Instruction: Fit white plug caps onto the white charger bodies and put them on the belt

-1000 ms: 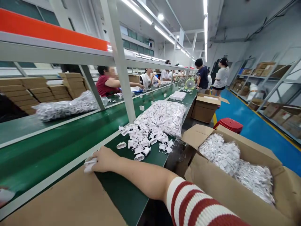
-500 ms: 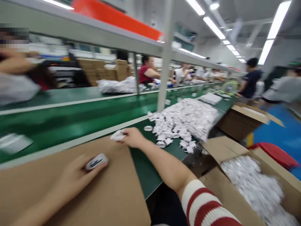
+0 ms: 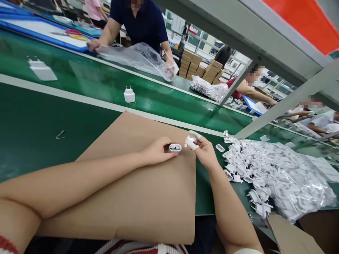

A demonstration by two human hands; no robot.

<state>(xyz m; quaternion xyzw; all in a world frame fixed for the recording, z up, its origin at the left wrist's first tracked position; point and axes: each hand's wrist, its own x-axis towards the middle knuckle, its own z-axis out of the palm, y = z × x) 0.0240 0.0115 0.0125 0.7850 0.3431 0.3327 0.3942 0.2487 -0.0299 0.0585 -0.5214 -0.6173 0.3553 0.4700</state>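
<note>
Left hand [image 3: 158,151] is pinched on a white charger body [image 3: 175,147], its open end facing three o'clock. Right hand [image 3: 206,152] sits just beside it, fingers closed on a small white plug piece [image 3: 189,142]; prongs, it seems, though it's blurred. Both are over the cardboard sheet [image 3: 137,190]. A heap of white parts [image 3: 267,173] lies at three o'clock. A lone charger [image 3: 129,95] stands on the green belt [image 3: 79,81] at eleven.
</note>
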